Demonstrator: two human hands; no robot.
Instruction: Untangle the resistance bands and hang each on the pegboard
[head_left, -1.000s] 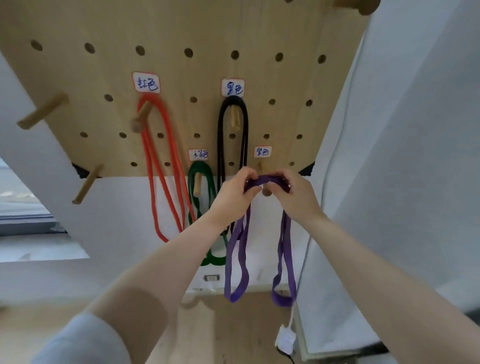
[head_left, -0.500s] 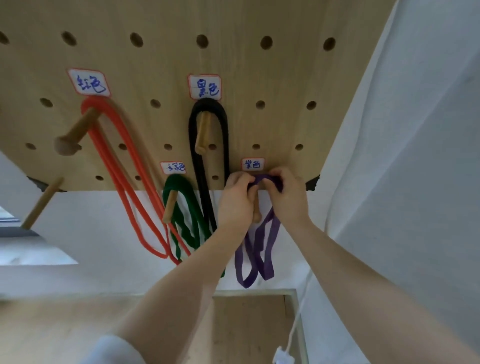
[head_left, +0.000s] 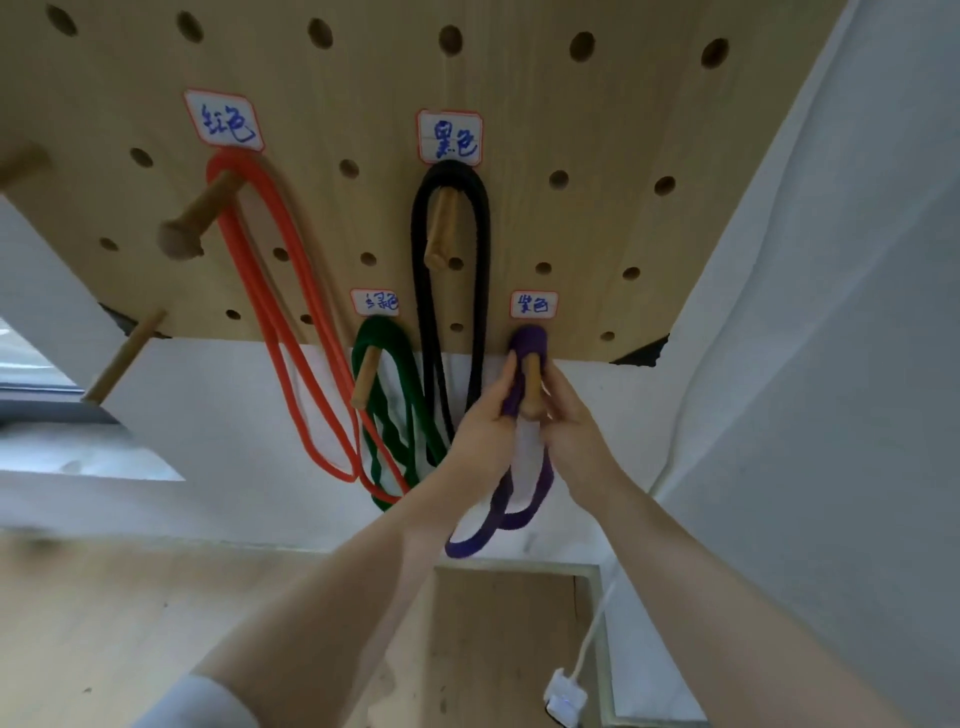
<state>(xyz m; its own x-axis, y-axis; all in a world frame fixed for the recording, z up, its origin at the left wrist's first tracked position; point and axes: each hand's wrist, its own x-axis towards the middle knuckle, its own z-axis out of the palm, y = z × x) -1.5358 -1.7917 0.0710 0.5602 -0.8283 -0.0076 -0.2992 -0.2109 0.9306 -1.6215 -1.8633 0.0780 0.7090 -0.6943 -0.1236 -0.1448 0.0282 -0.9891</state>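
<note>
Seating the purple band (head_left: 527, 340) on its peg (head_left: 533, 387) under the purple-ink label (head_left: 533, 304) is the step in hand; the band's top loop already sits over the peg near the lower edge of the pegboard (head_left: 363, 78), its tails hanging below the hands. To finish well, the loop wants pushing back against the board so it cannot slide off the peg's free end, strands flat and untwisted, then both hands let go together so the tails drop straight.

Left hand (head_left: 480, 431): reaches up from lower left, fingers (head_left: 508, 371) pinching the band's left strand just beside the peg. Right hand (head_left: 569, 421): comes in from the right, fingers close against the peg and right strand; whether they grip or merely touch cannot be told. Both forearms angle upward, wrists close together.

Orange band (head_left: 291, 332), green band (head_left: 389, 415) and black band (head_left: 449, 179) each hang on their own pegs to the left. Judgement: task nearly complete.
</note>
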